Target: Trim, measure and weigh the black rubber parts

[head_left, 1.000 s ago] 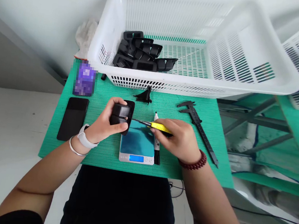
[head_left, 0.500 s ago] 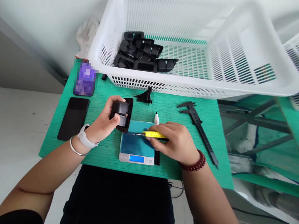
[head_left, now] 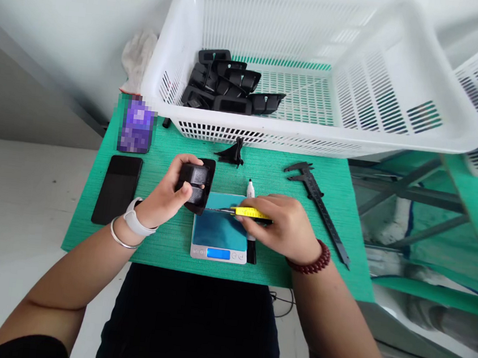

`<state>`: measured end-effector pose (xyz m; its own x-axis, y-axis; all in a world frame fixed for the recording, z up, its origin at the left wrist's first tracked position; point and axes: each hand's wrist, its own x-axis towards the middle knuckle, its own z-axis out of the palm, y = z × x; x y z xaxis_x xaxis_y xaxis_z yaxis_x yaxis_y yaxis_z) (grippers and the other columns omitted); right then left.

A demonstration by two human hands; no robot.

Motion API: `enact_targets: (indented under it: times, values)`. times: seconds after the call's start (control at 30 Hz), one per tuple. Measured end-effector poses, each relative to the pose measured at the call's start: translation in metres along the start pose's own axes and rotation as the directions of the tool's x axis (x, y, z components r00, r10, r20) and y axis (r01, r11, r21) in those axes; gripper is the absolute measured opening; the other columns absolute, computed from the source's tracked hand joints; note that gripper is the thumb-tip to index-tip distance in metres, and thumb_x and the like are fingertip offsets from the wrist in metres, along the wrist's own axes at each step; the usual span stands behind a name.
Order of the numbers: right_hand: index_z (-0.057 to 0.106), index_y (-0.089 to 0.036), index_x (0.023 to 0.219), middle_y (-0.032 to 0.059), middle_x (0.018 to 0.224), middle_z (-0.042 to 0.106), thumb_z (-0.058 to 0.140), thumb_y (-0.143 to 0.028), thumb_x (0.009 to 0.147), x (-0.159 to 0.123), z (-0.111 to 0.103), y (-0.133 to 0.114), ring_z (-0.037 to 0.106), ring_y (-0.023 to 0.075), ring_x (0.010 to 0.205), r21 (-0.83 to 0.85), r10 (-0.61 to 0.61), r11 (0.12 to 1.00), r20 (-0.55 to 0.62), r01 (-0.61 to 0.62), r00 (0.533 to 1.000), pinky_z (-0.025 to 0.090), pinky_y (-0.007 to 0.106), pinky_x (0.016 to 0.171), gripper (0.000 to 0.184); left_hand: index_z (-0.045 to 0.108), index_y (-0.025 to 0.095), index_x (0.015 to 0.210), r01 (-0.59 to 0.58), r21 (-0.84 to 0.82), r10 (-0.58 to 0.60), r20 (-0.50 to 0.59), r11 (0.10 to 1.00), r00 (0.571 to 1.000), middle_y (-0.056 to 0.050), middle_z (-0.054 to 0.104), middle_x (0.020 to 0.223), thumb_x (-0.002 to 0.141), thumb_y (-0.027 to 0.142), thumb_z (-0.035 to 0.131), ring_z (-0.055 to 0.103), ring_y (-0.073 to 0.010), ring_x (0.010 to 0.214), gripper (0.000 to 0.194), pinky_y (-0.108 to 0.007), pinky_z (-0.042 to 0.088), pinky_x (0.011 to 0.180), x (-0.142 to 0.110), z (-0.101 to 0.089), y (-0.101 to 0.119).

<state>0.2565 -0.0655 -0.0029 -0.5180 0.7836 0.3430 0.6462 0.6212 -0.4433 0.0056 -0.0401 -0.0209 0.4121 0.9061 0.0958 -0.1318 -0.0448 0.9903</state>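
My left hand (head_left: 172,190) grips a black plastic part (head_left: 200,176) with a flanged rim, thumb on its near side and fingers round the far side. My right hand (head_left: 281,223) is closed on a yellow utility knife (head_left: 249,212), whose blade points left. The blade tip is at the lower edge of the part's rim; whether it touches, I cannot tell. Both are held above a small digital scale (head_left: 220,234) with a blue-lit display. A white marker (head_left: 251,190) lies behind the scale, partly hidden by my right hand.
A white basket (head_left: 312,131) holding several black plastic parts (head_left: 232,105) stands at the back. A black caliper (head_left: 321,207) lies on the right of the green table (head_left: 163,251). A folded black piece (head_left: 234,152) sits mid-table; at left lie a phone (head_left: 117,190) and a purple pixelated item (head_left: 137,125).
The knife has shifted slightly right and its blade has tilted a little. The black part in my left hand has turned and moved slightly right and down.
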Motion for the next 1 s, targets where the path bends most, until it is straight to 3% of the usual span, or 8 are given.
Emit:
enact_targets:
  times: [0.3, 0.43, 0.67, 0.83, 1.0]
  values:
    - [0.070, -0.016, 0.092, 0.0068, 0.075, 0.074, 0.056, -0.041, 0.090, -0.0031, 0.0027, 0.0060, 0.066, 0.0169, 0.060, -0.088, 0.148, 0.982, -0.211, -0.169, 0.966, 0.047, 0.027, 0.053, 0.028, 0.046, 0.028, 0.117, 0.065, -0.090, -0.056, 0.100, 0.994, 0.993, -0.004, 0.047, 0.098, 0.080, 0.065, 0.057, 0.053, -0.0116, 0.072, 0.054, -0.022, 0.051, 0.055, -0.0013, 0.0017, 0.0028]
    - [0.070, -0.015, 0.090, 0.0064, 0.071, 0.073, 0.058, -0.039, 0.089, -0.0026, 0.0022, 0.0059, 0.065, 0.0157, 0.056, -0.092, 0.175, 0.975, -0.243, -0.203, 0.954, 0.045, 0.026, 0.052, 0.026, 0.047, 0.028, 0.116, 0.055, -0.123, -0.048, 0.063, 0.991, 0.997, -0.004, 0.047, 0.099, 0.081, 0.061, 0.058, 0.053, -0.0128, 0.077, 0.050, -0.023, 0.051, 0.059, -0.0003, 0.0015, 0.0027]
    - [0.068, -0.017, 0.088, 0.0039, 0.069, 0.071, 0.057, -0.037, 0.091, 0.0000, 0.0010, 0.0023, 0.061, 0.0129, 0.055, 0.020, -0.006, 1.000, -0.068, 0.007, 0.998, 0.043, 0.024, 0.054, 0.023, 0.043, 0.030, 0.117, 0.079, -0.239, -0.081, 0.002, 0.968, 0.997, 0.000, 0.049, 0.090, 0.085, 0.057, 0.056, 0.051, -0.0098, 0.065, 0.044, -0.020, 0.047, 0.051, 0.0018, 0.0032, 0.0038]
    - [0.068, -0.017, 0.087, 0.0023, 0.066, 0.068, 0.058, -0.036, 0.090, 0.0003, 0.0017, 0.0034, 0.059, 0.0114, 0.054, 0.065, -0.013, 0.998, 0.027, 0.012, 1.000, 0.041, 0.024, 0.055, 0.022, 0.044, 0.029, 0.115, 0.086, -0.268, -0.096, -0.024, 0.959, 0.995, 0.000, 0.051, 0.088, 0.085, 0.057, 0.057, 0.054, -0.0107, 0.067, 0.043, -0.021, 0.049, 0.053, 0.0021, 0.0046, 0.0063]
    - [0.068, -0.017, 0.086, 0.0017, 0.065, 0.068, 0.057, -0.038, 0.090, -0.0010, 0.0031, 0.0049, 0.057, 0.0115, 0.053, 0.043, -0.015, 0.999, 0.019, 0.014, 1.000, 0.040, 0.024, 0.053, 0.024, 0.045, 0.027, 0.113, 0.117, -0.289, -0.130, -0.028, 0.950, 0.991, 0.000, 0.052, 0.087, 0.083, 0.056, 0.060, 0.055, -0.0111, 0.067, 0.045, -0.021, 0.049, 0.051, 0.0028, 0.0052, 0.0069]
